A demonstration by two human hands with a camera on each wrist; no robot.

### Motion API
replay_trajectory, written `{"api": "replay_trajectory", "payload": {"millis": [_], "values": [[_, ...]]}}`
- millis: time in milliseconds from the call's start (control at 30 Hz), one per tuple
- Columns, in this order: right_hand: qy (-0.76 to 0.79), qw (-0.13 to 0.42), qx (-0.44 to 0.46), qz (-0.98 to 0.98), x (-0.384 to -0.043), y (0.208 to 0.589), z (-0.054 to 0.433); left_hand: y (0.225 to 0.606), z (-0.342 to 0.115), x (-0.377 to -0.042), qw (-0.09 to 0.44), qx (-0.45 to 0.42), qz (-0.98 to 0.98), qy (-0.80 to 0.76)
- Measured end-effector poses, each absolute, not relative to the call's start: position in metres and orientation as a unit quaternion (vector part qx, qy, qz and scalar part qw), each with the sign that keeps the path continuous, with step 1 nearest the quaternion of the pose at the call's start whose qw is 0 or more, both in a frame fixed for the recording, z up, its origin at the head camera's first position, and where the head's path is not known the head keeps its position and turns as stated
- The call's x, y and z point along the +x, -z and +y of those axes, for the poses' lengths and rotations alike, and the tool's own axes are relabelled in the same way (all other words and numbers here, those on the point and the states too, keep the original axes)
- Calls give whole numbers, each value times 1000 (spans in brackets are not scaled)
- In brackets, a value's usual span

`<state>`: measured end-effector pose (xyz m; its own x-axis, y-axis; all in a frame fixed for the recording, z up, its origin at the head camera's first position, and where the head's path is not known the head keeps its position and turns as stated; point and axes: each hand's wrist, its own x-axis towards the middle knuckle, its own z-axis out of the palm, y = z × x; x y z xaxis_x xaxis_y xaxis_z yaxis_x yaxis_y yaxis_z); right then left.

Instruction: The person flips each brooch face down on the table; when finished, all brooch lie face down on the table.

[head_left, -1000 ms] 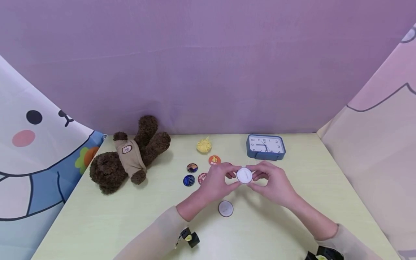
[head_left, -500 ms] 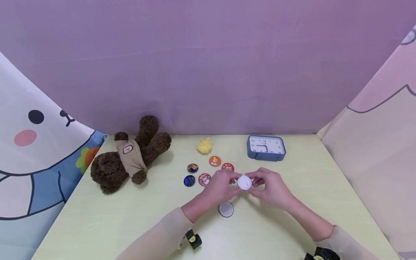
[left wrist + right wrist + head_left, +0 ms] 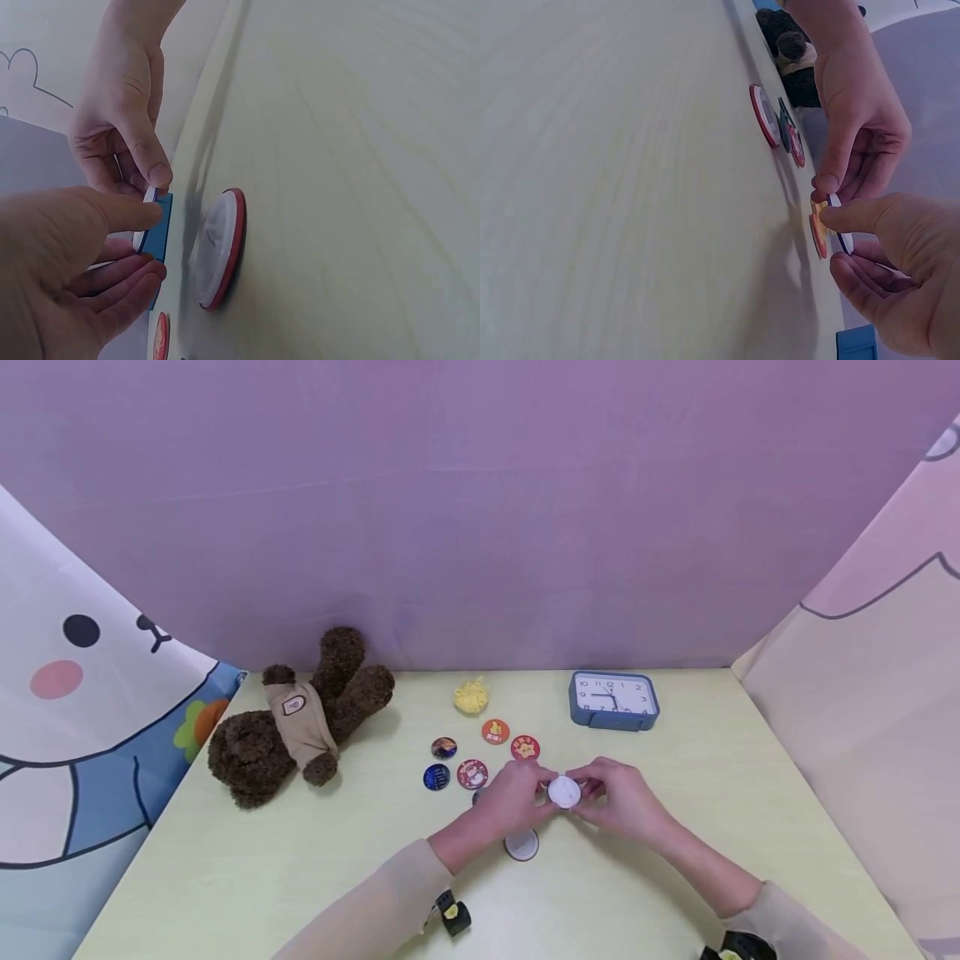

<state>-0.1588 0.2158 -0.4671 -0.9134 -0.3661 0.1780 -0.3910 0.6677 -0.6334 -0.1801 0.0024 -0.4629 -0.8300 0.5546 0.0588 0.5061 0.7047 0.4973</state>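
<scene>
Both hands meet over the middle of the table around a round badge, its white back facing up. My left hand pinches its left edge between thumb and fingers, and my right hand pinches the right edge. From the right wrist, the badge shows edge-on with a dark rim. Just below the left hand, a second badge lies white side up, partly covered; the left wrist view shows the red rim of this badge. A dark badge is mostly hidden behind the left hand.
Several printed badges lie face up left of the hands, among them an orange one, a red one and a blue one. Behind are a yellow fuzzy ball and a blue clock. A brown teddy bear lies far left.
Both hands have come down and closer to the body with the held badge. The red badge behind now shows fully, while the left hand covers more of the white-backed badge below.
</scene>
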Motion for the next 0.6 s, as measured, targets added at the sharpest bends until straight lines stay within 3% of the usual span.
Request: {"api": "replay_trajectory", "payload": {"millis": [600], "values": [[-311,15,205,-928,-160,480,211,473,8,-179,68,275,932,-227]]}}
